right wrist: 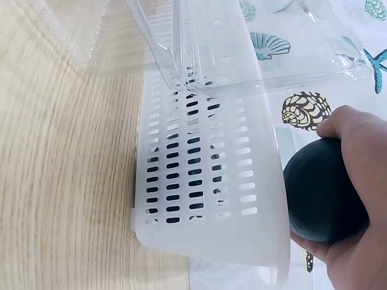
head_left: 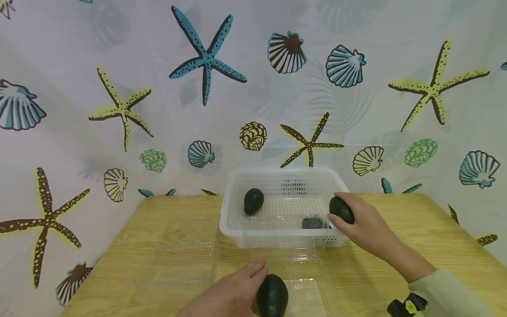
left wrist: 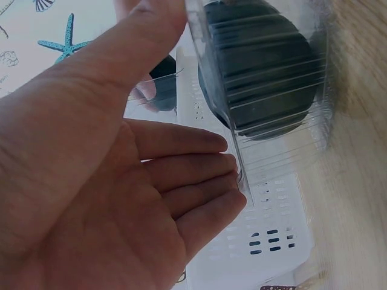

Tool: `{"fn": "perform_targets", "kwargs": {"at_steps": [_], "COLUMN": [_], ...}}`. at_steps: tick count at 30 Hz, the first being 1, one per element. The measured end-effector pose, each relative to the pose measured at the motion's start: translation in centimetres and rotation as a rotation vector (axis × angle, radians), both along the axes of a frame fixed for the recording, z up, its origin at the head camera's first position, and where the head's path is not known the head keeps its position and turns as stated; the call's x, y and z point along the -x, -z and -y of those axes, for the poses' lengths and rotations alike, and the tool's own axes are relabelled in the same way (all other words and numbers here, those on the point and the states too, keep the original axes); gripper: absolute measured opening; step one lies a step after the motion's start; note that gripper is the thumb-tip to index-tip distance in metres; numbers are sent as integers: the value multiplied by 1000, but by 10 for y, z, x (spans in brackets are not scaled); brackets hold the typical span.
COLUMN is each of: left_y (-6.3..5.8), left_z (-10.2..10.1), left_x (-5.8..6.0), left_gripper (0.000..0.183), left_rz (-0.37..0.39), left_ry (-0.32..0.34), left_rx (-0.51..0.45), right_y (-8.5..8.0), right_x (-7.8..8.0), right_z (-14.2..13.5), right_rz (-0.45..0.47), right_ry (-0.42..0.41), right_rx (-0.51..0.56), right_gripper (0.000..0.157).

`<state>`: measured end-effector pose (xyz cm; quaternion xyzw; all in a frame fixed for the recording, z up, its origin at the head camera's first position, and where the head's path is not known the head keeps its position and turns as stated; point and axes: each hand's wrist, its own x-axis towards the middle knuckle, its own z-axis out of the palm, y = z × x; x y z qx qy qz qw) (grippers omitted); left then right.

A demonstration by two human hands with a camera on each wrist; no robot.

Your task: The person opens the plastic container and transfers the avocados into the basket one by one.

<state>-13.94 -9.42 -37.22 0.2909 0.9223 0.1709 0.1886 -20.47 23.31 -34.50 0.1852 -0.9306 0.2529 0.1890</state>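
My right hand (head_left: 366,222) grips a dark green avocado (head_left: 340,210) at the right end of a white slotted basket (head_left: 227,220). The right wrist view shows that avocado (right wrist: 323,190) beside the basket rim, between thumb and fingers. My left hand (head_left: 233,288) is at the left side of a clear plastic clamshell box (head_left: 313,295) with another avocado (head_left: 272,295) in it. In the left wrist view its fingers (left wrist: 193,175) are nearly straight, tips right at the box's clear rim. One avocado (head_left: 254,201) lies in the basket's left part; a dark one (head_left: 312,222) shows through the raised clear lid.
Another clear plastic container (head_left: 186,255) lies on the wooden table (head_left: 420,224) to the left of the basket. Behind the table hangs a white cloth (head_left: 253,97) printed with starfish and shells. The basket stands near the table's back edge.
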Motion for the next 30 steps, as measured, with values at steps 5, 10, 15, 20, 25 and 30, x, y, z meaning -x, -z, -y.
{"fn": "perform_targets", "kwargs": {"at_steps": [5, 10, 15, 20, 25, 30], "left_y": [-1, -1, -1, -1, -1, -1], "left_z": [0, -1, -2, -2, -2, -1], "left_x": [-1, -2, 0, 0, 0, 0], "left_gripper": [109, 109, 109, 110, 109, 110], "left_rz": [-2, 2, -11, 10, -18, -30], "left_ry": [-12, -23, -13, -16, 0, 8], "left_rx": [0, 3, 34, 30, 31, 35], "right_y": [0, 5, 11, 15, 18, 18], "right_x": [9, 18, 26, 31, 33, 34], "right_z": [5, 8, 10, 11, 11, 13], "right_rz": [27, 48, 59, 114, 140, 145], "right_ry": [12, 10, 11, 26, 45, 41], "right_rx": [-17, -16, -31, -84, -116, -144], "right_gripper": [59, 57, 49, 42, 40, 35]}}
